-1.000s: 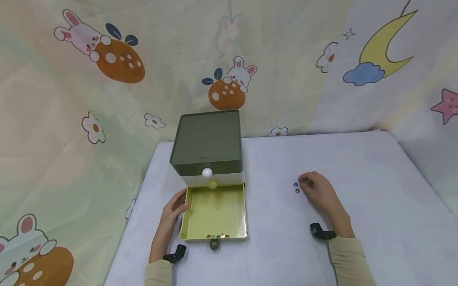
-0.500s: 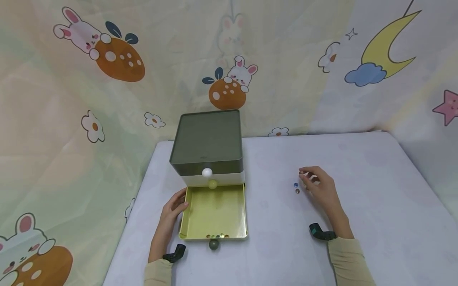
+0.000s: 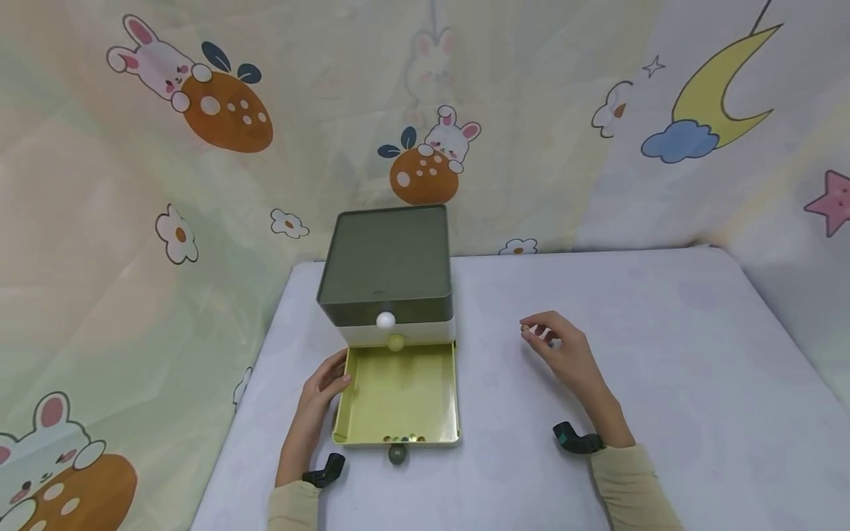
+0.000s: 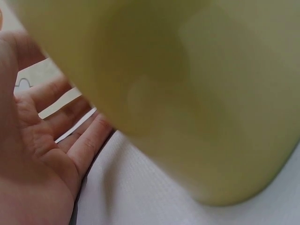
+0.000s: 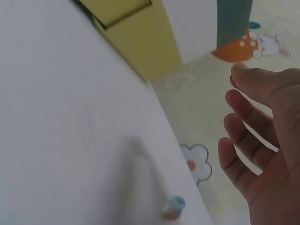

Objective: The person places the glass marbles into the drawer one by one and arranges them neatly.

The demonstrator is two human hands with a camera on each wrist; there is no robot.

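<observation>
My left hand (image 3: 319, 391) grips the left wall of the pulled-out yellow-green drawer (image 3: 401, 391), thumb over the rim and fingers along the outside. In the left wrist view, the drawer's side (image 4: 187, 117) hides those fingertips. Several small glossy marbles (image 3: 405, 439) lie along the drawer's front inside. My right hand (image 3: 564, 354) is above the table, right of the drawer, pinching a small marble (image 3: 524, 328) between thumb and forefinger. Only a reddish sliver of it shows in the right wrist view. A blue marble (image 5: 176, 201) and a reddish-brown one (image 5: 171, 214) lie on the table below.
The drawer belongs to a small cabinet (image 3: 388, 258) with a dark green top and a white middle tier. Round knobs stick out at its front, including a dark green knob (image 3: 397, 454) on the drawer. A printed cloth (image 3: 531, 147) hangs behind the white-covered table (image 3: 664, 332).
My right hand lifts a marble off the table and moves left toward the drawer with it. My left hand stays in place on the drawer.
</observation>
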